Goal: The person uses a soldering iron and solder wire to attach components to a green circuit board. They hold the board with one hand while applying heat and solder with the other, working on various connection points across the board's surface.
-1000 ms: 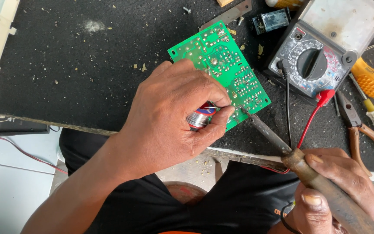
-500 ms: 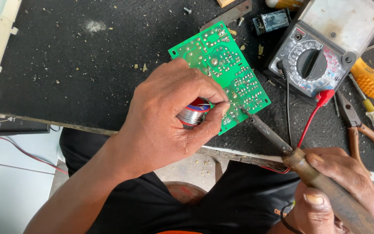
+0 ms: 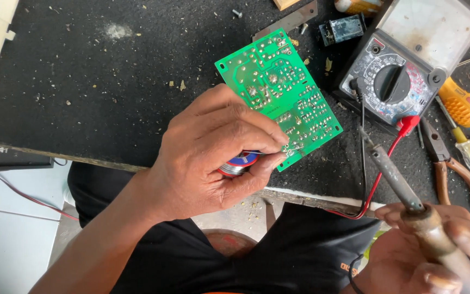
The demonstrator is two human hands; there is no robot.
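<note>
A green circuit board (image 3: 278, 92) lies solder side up on the black worktop (image 3: 110, 92). My left hand (image 3: 213, 152) grips a small spool of solder wire (image 3: 239, 163) and pinches the wire end, which touches the board's near corner. My right hand (image 3: 436, 250) at the lower right holds a soldering iron (image 3: 395, 177) by its handle. The iron's tip points up and left and hangs to the right of the board, apart from it.
An analog multimeter (image 3: 393, 79) with red and black leads sits right of the board. Pliers (image 3: 444, 163) and a yellow-handled screwdriver (image 3: 463, 106) lie at the far right. A small black relay (image 3: 342, 28) and a metal strip (image 3: 284, 20) lie behind the board.
The soldering iron's tip has pulled back to the right, away from the board's near corner. My left hand still holds the solder wire at the board's edge.
</note>
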